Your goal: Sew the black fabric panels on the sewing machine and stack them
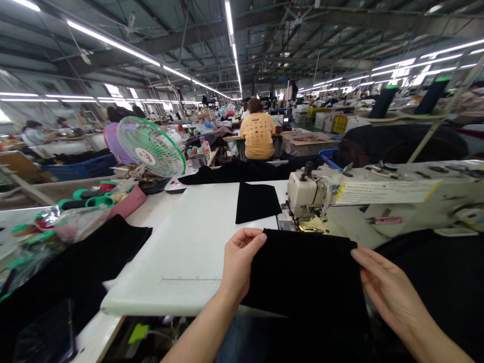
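A black fabric piece (pixel 306 272) lies in front of the white sewing machine (pixel 378 199), its top edge near the needle area. My left hand (pixel 239 262) grips the piece's upper left corner, fingers curled over the edge. At the right edge of the same piece my right hand (pixel 389 290) holds on, fingers stretched along the cloth with the thumb behind. A second, smaller black piece (pixel 257 201) lies flat on the white table (pixel 189 252) beyond my left hand.
A stack of black cloth (pixel 91 257) lies at the left, with green-capped thread spools (pixel 86 199) and a green fan (pixel 150 147) behind. More black fabric (pixel 234 172) lies at the table's far end. A person in a yellow shirt (pixel 258 135) sits with their back turned.
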A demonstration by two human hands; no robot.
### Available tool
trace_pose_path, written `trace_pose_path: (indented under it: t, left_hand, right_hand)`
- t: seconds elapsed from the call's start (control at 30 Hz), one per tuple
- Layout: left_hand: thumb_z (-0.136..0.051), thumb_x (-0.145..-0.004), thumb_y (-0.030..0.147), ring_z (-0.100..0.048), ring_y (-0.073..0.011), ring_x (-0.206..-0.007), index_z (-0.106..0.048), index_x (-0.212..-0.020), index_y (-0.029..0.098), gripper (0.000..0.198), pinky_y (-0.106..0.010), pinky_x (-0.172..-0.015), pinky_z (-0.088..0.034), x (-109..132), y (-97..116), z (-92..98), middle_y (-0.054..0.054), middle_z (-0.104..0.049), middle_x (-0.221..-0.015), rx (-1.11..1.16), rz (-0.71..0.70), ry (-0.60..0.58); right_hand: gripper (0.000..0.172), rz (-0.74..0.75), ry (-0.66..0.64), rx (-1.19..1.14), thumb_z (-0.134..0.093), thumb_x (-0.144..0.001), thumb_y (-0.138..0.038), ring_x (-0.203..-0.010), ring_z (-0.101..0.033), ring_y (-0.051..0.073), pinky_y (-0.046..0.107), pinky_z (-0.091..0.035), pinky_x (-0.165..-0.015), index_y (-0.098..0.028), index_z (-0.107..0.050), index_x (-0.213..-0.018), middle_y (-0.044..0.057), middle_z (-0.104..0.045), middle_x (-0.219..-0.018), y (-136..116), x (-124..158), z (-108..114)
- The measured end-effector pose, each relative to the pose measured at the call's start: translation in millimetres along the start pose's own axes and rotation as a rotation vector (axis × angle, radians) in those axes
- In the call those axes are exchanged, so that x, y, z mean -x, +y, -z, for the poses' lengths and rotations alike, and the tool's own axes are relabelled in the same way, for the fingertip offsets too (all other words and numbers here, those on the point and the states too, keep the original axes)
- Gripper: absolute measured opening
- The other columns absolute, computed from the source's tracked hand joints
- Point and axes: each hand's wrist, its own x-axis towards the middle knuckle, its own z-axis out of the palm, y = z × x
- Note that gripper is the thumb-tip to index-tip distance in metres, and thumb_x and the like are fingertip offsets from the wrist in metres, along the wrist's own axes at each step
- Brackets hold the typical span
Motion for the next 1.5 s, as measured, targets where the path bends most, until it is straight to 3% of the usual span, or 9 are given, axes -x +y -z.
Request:
trace_pose_path:
  t: [0.37,0.57,0.83,1.0,1.1,1.2,1.27,1.4,1.5]
  left_hand:
    - [-0.089,-0.055,0.024,-0.059,-0.0093,-0.074,-0.067,-0.072,0.018,0.029,-0.017,-0.072,-0.047,-13.3,-5.3,8.0,0.002,-0.066,-0.072,-0.036,-0.062,0.045]
    - [-0.093,-0.046,0.025,-0.060,-0.0112,-0.075,-0.067,-0.070,0.018,0.036,-0.016,-0.067,-0.049,-13.1,-3.0,13.9,0.001,-0.067,-0.074,-0.035,0.009,0.088]
    - [-0.092,-0.044,0.026,-0.060,-0.0101,-0.073,-0.066,-0.068,0.018,0.036,-0.015,-0.066,-0.049,-5.7,0.9,11.7,0.002,-0.067,-0.073,-0.073,0.024,0.094]
    - [-0.087,-0.052,0.030,-0.057,-0.0096,-0.069,-0.065,-0.069,0.018,0.031,-0.017,-0.065,-0.046,-32.9,31.0,7.2,0.003,-0.066,-0.070,-0.343,-0.092,-0.029]
    - [-0.080,-0.060,0.030,-0.054,-0.0106,-0.062,-0.063,-0.069,0.018,0.022,-0.021,-0.060,-0.042,-68.0,41.6,-11.4,0.003,-0.063,-0.064,-0.647,-0.185,-0.268]
    - [-0.070,-0.063,0.021,-0.052,-0.0119,-0.057,-0.061,-0.065,0.019,0.010,-0.024,-0.057,-0.041,-100.4,19.9,-38.8,0.004,-0.059,-0.058,-0.908,-0.185,-0.603]
    - [-0.069,-0.060,0.016,-0.053,-0.0128,-0.056,-0.060,-0.062,0.019,0.010,-0.025,-0.056,-0.041,-112.8,-9.2,-54.9,0.004,-0.058,-0.056,-0.965,-0.166,-0.690]
    - [-0.068,-0.061,0.012,-0.053,-0.0133,-0.058,-0.055,-0.061,0.020,0.015,-0.025,-0.057,-0.040,-114.9,-62.4,-67.1,0.004,-0.058,-0.059,-0.981,-0.209,-0.645]
    - [-0.064,-0.067,0.013,-0.054,-0.0134,-0.062,-0.052,-0.064,0.020,0.015,-0.025,-0.059,-0.040,-109.8,-78.6,-62.7,0.003,-0.058,-0.063,-0.971,-0.254,-0.588]
  right_hand:
    - [0.040,0.202,-0.114,0.160,-0.093,-0.054,-0.043,-0.098,-0.068,0.028,0.038,-0.054,-0.092,-0.019,-0.079,-0.083,0.008,-0.076,-0.099,-1.5,0.6,0.4]
    - [0.030,0.160,-0.195,0.074,-0.093,-0.055,-0.035,-0.071,-0.060,0.014,0.026,-0.050,-0.073,-0.019,-0.075,-0.073,-0.001,-0.067,-0.073,-9.2,6.1,-6.6]
    - [0.028,0.152,-0.234,0.101,-0.088,-0.059,-0.032,-0.070,-0.055,0.013,0.027,-0.045,-0.070,-0.017,-0.066,-0.071,-0.001,-0.062,-0.071,-15.3,5.4,-6.2]
    - [0.015,0.467,-0.355,0.530,-0.068,-0.075,-0.022,-0.076,-0.054,0.015,0.030,-0.044,-0.073,-0.021,-0.055,-0.082,-0.002,-0.056,-0.079,-14.2,20.3,-2.9]
    - [0.014,0.646,-0.498,0.799,-0.057,-0.080,-0.011,-0.078,-0.053,0.015,0.030,-0.044,-0.074,-0.022,-0.052,-0.088,-0.002,-0.053,-0.082,-1.6,38.8,2.9]
    - [0.016,0.727,-0.716,0.929,-0.054,-0.086,-0.008,-0.081,-0.056,0.015,0.029,-0.046,-0.075,-0.022,-0.053,-0.091,0.000,-0.058,-0.087,15.7,48.7,12.3]
    - [0.015,0.750,-0.828,0.978,-0.054,-0.091,-0.007,-0.085,-0.058,0.016,0.029,-0.047,-0.077,-0.022,-0.055,-0.092,0.001,-0.061,-0.090,25.3,47.2,19.2]
    - [0.024,0.875,-0.891,1.165,-0.052,-0.090,-0.001,-0.090,-0.061,0.019,0.031,-0.051,-0.081,-0.019,-0.060,-0.103,0.005,-0.065,-0.096,33.8,35.3,33.0]
    - [0.027,1.074,-0.890,1.318,-0.047,-0.090,0.001,-0.087,-0.061,0.022,0.033,-0.052,-0.075,-0.016,-0.060,-0.107,0.007,-0.066,-0.094,34.9,29.5,40.2]
